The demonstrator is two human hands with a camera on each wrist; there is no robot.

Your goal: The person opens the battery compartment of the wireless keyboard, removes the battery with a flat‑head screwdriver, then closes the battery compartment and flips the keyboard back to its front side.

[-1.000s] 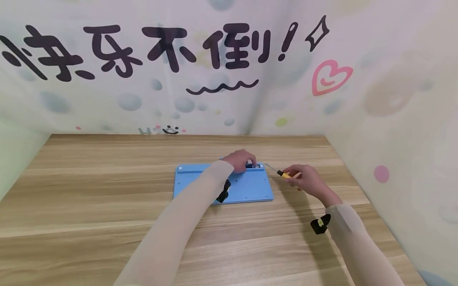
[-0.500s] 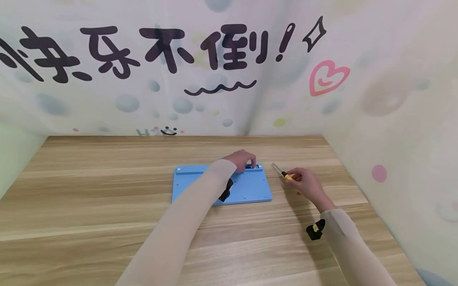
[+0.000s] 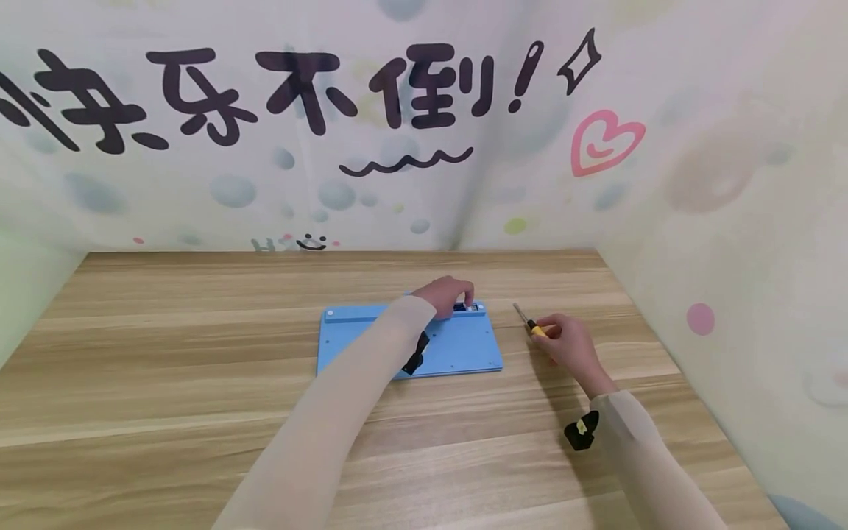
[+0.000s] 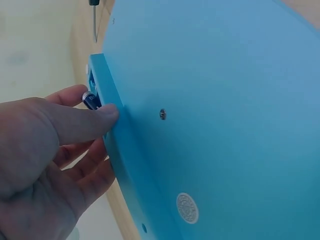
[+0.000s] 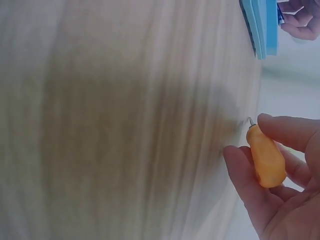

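Observation:
A light blue keyboard [image 3: 457, 346] lies underside up on the wooden table. My left hand [image 3: 439, 296] is at its raised back ridge, by the uncovered battery compartment [image 3: 473, 308]. In the left wrist view, a dark blue battery [image 4: 91, 100] with a silver end sticks up out of the compartment, between my thumb [image 4: 107, 115] and index finger; the other fingers curl behind the ridge. To the keyboard's right, my right hand [image 3: 571, 346] holds a screwdriver [image 5: 267, 159] by its yellow-orange handle, the metal shaft pointing away toward the back.
The wood-grain table [image 3: 199, 353] reaches back to a white printed curtain [image 3: 397, 191], with a similar wall at the right. Black wrist cameras [image 3: 581, 430] hang at both sleeves. Small screws [image 4: 163, 114] and a round white sticker [image 4: 187, 208] mark the keyboard's underside.
My right hand has drawn the screwdriver rightward, away from the keyboard's corner, its shaft now turned more toward the back. My left hand stays at the battery compartment.

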